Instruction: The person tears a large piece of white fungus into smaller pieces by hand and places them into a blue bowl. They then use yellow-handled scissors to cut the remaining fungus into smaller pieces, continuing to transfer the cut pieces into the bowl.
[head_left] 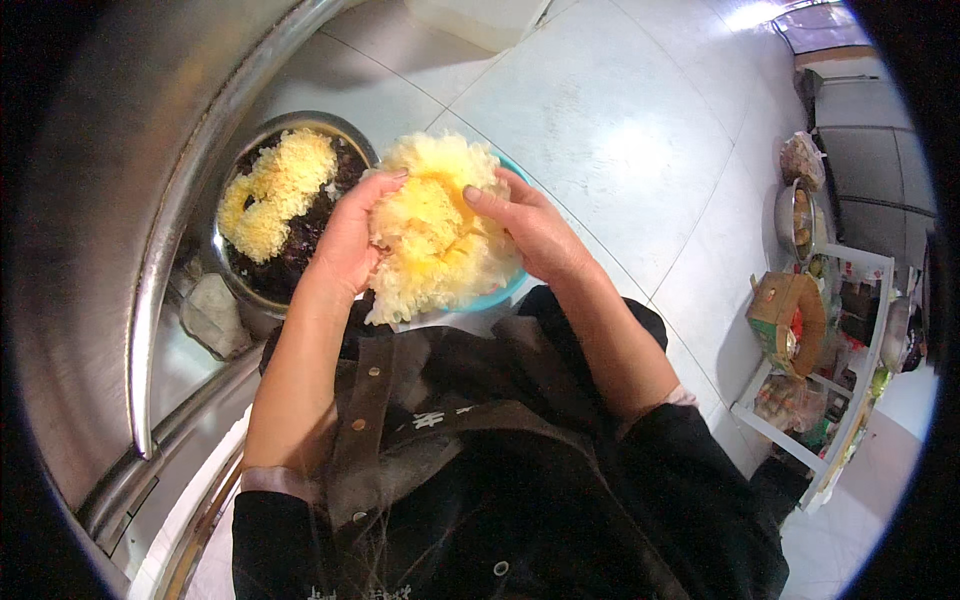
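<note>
Item: soaked white fungus cluster [435, 235], pale yellow, frilly, held over a teal bowl [505, 292] at lap height. Left hand [345, 245] and right hand [530, 232] both clasp it, fingers curled into the frills. Step, judged: tearing it apart (next likely calls for opposing pulls). Adjacent: steel bowl [350, 130] of dark fungus topped with yellow pieces.

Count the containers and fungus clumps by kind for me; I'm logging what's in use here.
Yellow-white frilly fungus clumps: 2, one in both hands, one in the steel bowl
Steel bowls: 1
Teal bowls: 1
Total: 4
</note>
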